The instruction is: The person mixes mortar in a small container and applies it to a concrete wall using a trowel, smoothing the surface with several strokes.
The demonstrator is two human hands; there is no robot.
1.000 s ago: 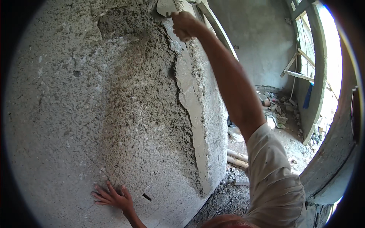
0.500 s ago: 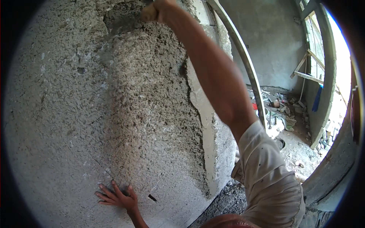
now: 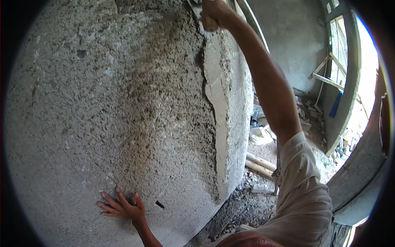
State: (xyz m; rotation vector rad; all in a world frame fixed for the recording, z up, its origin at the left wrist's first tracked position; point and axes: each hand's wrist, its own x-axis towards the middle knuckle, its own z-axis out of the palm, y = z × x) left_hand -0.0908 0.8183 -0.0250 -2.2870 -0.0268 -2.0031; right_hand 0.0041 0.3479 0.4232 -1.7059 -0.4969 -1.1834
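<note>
A rough, speckled wall (image 3: 164, 136) fills the left and middle, its mortar coat damp and dark in patches. At the top, my right hand (image 3: 218, 12) is closed round the wooden handle of a trowel (image 3: 211, 24). Only a bit of its grey metal shows at the picture's upper edge, by the wall's corner. Below it runs a smooth, pale mortar strip (image 3: 221, 136) with a ragged left edge. Low on the wall, my left hand (image 3: 125, 209) lies flat with fingers spread, holding nothing. A small dark slot (image 3: 160, 204) is just right of it.
Rubble (image 3: 242, 210) lies along the wall's foot. Two pale pipes (image 3: 259, 164) and a white sack (image 3: 261, 135) are on the floor to the right. Farther back are a grey wall (image 3: 284, 45), a window opening with wooden braces (image 3: 329, 80) and a blue cloth (image 3: 336, 105).
My right hand has moved right with the trowel, from over the rough mortar to the wall's corner. The view has shifted slightly. My left hand stays flat on the wall.
</note>
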